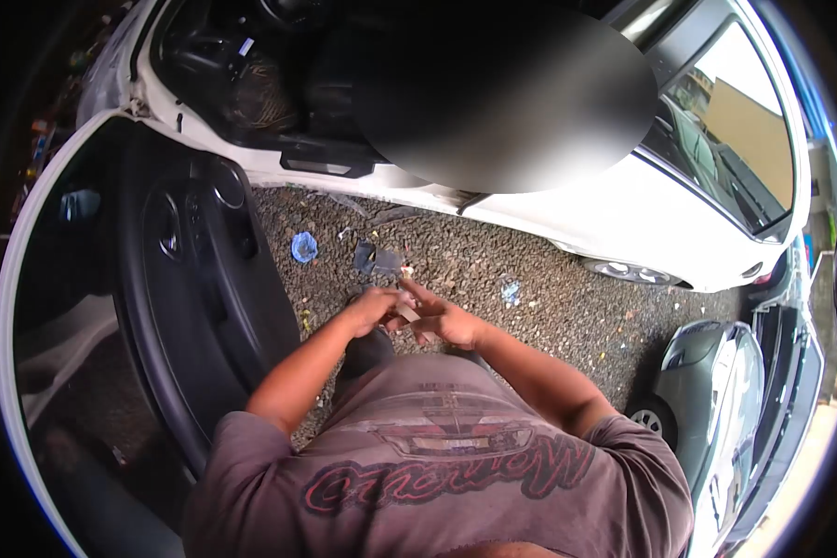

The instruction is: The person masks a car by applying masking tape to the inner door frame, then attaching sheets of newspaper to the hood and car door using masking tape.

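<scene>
Your left hand (370,312) and right hand (450,324) meet at a small pale strip (408,314) between them; you cannot tell which grips it. Inside the white car (644,212), the cabin (268,98) is too dark to read clearly, and a blurred patch hides its middle.
</scene>
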Available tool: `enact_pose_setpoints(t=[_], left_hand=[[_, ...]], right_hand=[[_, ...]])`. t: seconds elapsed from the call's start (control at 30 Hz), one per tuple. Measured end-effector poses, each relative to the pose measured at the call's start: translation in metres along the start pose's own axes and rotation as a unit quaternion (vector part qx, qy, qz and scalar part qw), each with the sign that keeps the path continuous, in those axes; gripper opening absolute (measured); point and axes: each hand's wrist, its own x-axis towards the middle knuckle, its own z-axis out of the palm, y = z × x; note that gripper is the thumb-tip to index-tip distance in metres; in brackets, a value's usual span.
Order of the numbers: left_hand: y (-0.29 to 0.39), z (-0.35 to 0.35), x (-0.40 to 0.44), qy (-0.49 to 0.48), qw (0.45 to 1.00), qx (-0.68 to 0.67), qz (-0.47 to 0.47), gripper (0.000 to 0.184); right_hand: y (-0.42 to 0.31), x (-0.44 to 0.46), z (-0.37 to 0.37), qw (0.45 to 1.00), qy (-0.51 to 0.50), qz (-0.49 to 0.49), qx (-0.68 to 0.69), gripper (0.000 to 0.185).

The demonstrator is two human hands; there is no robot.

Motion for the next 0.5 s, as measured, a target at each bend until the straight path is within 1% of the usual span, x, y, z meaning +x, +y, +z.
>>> enact_pose_setpoints(t=[0.03,0.07,0.1,0.13,0.17,0.2,0.23,0.27,0.3,0.33,0.37,0.4,0.43,0.5], left_hand=[[-0.01,0.01,-0.006,0.036,0.999,-0.019,0.019,0.03],[-0.03,0.01,-0.007,0.073,0.996,-0.021,0.049,0.027],[-0.051,0.016,-0.011,0.155,0.986,-0.023,0.047,0.027],[-0.072,0.022,-0.022,0.224,0.974,0.001,0.04,0.027],[-0.099,0.027,-0.037,0.289,0.957,0.025,0.026,0.028],[-0.137,0.024,-0.047,0.308,0.95,0.053,0.001,0.027],[-0.175,0.023,-0.063,0.327,0.941,0.083,-0.025,0.027],[-0.2,0.039,-0.087,0.352,0.933,0.057,-0.058,0.027],[-0.226,0.054,-0.112,0.377,0.922,0.03,-0.088,0.027],[-0.264,0.059,-0.137,0.358,0.927,-0.062,-0.097,0.026],[-0.276,0.087,-0.164,0.42,0.897,-0.019,-0.136,0.028],[-0.316,0.09,-0.186,0.424,0.893,-0.048,-0.146,0.031],[-0.329,0.106,-0.212,0.447,0.875,-0.046,-0.181,0.034],[-0.408,0.098,-0.254,0.455,0.858,-0.145,-0.191,0.037]], right_hand=[[0.001,-0.011,-0.005,0.997,-0.059,-0.021,-0.036,0.086],[0.002,-0.029,-0.009,0.997,-0.068,-0.018,-0.044,0.086],[-0.008,-0.045,-0.013,0.983,-0.108,-0.011,-0.147,0.073],[-0.013,-0.065,-0.012,0.96,-0.145,-0.006,-0.24,0.063],[-0.021,-0.088,-0.015,0.929,-0.146,0.042,-0.337,0.062],[-0.025,-0.111,-0.022,0.928,-0.152,0.039,-0.339,0.062],[-0.028,-0.131,-0.028,0.923,-0.135,0.071,-0.354,0.067],[-0.032,-0.152,-0.033,0.917,-0.118,0.104,-0.367,0.074],[-0.045,-0.169,-0.035,0.915,-0.128,0.089,-0.372,0.075],[-0.054,-0.184,-0.038,0.913,-0.134,0.085,-0.375,0.075],[-0.059,-0.197,-0.039,0.904,-0.14,0.075,-0.397,0.075],[-0.062,-0.206,-0.04,0.894,-0.144,0.065,-0.419,0.075],[-0.063,-0.212,-0.037,0.886,-0.136,0.035,-0.442,0.07],[-0.074,-0.218,-0.03,0.875,-0.134,0.017,-0.465,0.067]])
